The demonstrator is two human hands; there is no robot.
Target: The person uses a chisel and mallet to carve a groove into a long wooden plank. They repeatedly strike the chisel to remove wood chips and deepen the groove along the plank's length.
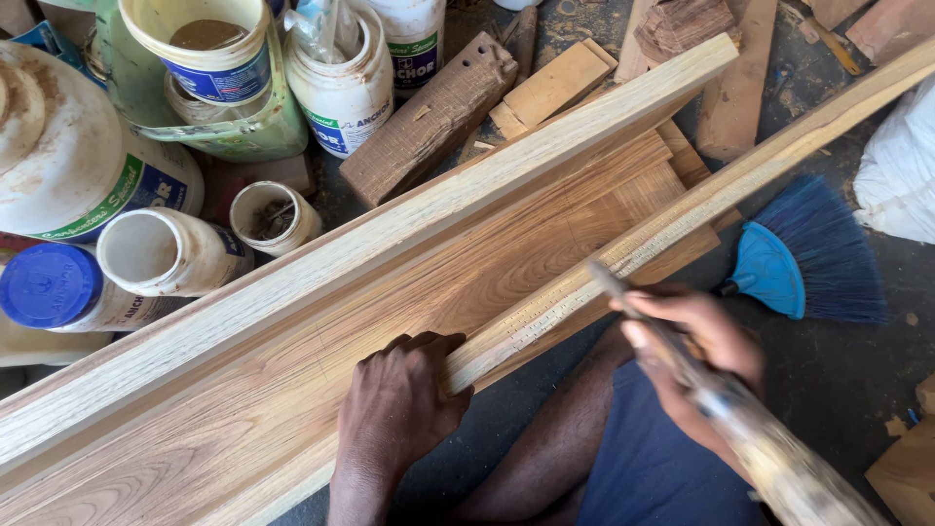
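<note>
- Wooden strip (682, 219), long and pale, runs slantwise from the left hand up to the frame's top right, lying along the near edge of a wide wooden board (321, 380).
- Left hand (401, 404) is closed around the strip's near end, thumb on top, pressing it to the board.
- Right hand (696, 356) is clenched on a worn-handled tool (740, 424) whose blurred tip meets the strip.
- Blue brush (808, 255) lies on the dark floor just beyond the right hand.
- White glue tubs (170, 255) and wood offcuts (429, 119) crowd the area past the board's far edge.
</note>
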